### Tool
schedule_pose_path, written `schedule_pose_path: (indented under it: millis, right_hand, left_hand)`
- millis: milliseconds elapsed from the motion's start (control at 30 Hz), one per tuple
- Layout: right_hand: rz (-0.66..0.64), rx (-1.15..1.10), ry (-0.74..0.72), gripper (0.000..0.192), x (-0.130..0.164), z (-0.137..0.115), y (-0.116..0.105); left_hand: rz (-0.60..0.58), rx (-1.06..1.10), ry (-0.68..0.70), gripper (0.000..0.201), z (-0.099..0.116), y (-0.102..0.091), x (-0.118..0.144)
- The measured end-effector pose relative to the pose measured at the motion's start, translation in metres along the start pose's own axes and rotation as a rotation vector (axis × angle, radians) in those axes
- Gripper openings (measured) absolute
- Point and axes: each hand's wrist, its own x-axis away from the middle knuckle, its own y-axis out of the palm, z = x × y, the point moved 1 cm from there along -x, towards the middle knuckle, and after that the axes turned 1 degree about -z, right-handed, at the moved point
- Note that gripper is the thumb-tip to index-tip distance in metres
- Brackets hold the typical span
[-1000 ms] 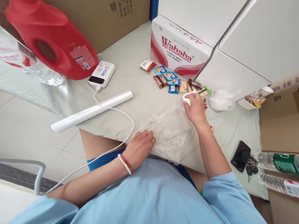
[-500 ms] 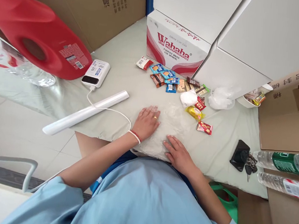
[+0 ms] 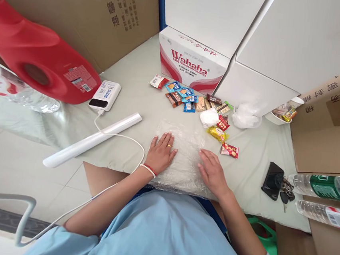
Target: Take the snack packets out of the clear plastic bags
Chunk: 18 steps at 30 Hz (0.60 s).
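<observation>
A clear plastic bag [image 3: 181, 160] lies spread flat on the cloth-covered table in front of me. My left hand [image 3: 161, 152] rests palm down on its left part, fingers stretched out. At the bag's right edge, my right hand [image 3: 212, 169] touches the film with its fingers extended and holds nothing. Beyond the bag lie several wrapped snacks, among them a yellow packet [image 3: 217, 133], a red packet [image 3: 229, 150] and blue packets [image 3: 185, 92]. A white crumpled lump [image 3: 209, 117] sits beside them, near a bunched clear bag [image 3: 247, 115].
Left of my hands are a white light bar [image 3: 93, 140], a power bank [image 3: 105, 95] with a cable, and a red jug [image 3: 41, 59]. A Wahaba-style printed carton [image 3: 192, 63] stands behind. To the right are a black phone [image 3: 273, 180], keys [image 3: 286, 191] and water bottles [image 3: 326, 186].
My right hand has shifted right to the bag's edge, and my left hand's fingers have spread slightly. The bag looks flatter and wider. The camera view has tilted a little.
</observation>
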Motion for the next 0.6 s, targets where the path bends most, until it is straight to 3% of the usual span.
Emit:
schedule_pose_path:
  millis: [100, 200, 300, 400, 500, 600]
  right_hand:
    - [-0.111, 0.114, -0.021, 0.053, -0.027, 0.009, 0.023]
    - [-0.118, 0.219, 0.104, 0.052, -0.034, 0.038, 0.034]
    - [-0.045, 0.251, 0.198, 0.050, -0.030, 0.067, 0.025]
    - [0.044, 0.220, 0.191, 0.043, -0.035, 0.075, 0.004]
    - [0.148, 0.226, 0.109, 0.039, -0.064, 0.064, -0.013]
    - [0.175, 0.312, 0.036, 0.042, -0.113, 0.050, -0.015]
  left_hand:
    - [0.007, -0.014, -0.005, 0.061, -0.005, -0.001, 0.005]
    - [0.024, -0.024, -0.030, 0.062, -0.011, -0.003, 0.013]
    - [0.045, -0.009, -0.040, 0.063, -0.014, -0.003, 0.018]
    - [0.062, 0.014, -0.036, 0.064, -0.014, -0.002, 0.019]
    - [0.049, 0.026, -0.029, 0.064, -0.014, -0.002, 0.018]
    - [0.036, 0.025, -0.028, 0.064, -0.015, -0.003, 0.017]
